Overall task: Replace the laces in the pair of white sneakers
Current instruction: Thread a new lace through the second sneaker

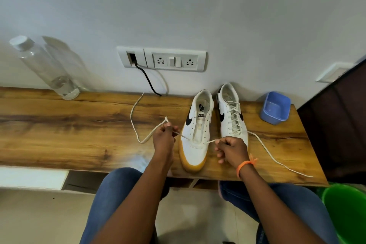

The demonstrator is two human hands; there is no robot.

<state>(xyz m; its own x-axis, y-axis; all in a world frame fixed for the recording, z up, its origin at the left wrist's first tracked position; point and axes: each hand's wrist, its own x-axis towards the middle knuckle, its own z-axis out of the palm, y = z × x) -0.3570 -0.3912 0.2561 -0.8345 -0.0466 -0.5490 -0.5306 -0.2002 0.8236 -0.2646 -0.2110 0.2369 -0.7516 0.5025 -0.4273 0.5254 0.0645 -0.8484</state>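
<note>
Head view: on the wooden shelf [79, 125], the right shoe [232, 117] sits fully laced; both hands, left [163, 137] and right [230, 148], pinch a lace [136, 123] threaded through only the left shoe's [196, 134] bottom eyelets.

both hands [164, 134] pinching lace [136, 125], left sneaker [197, 132]

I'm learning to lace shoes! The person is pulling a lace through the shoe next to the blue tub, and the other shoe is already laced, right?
Not quite. In the head view, the shoe being laced stands farther from the blue tub; the laced shoe is beside the tub. Both hands, left hand and right hand, hold the lace.
</note>
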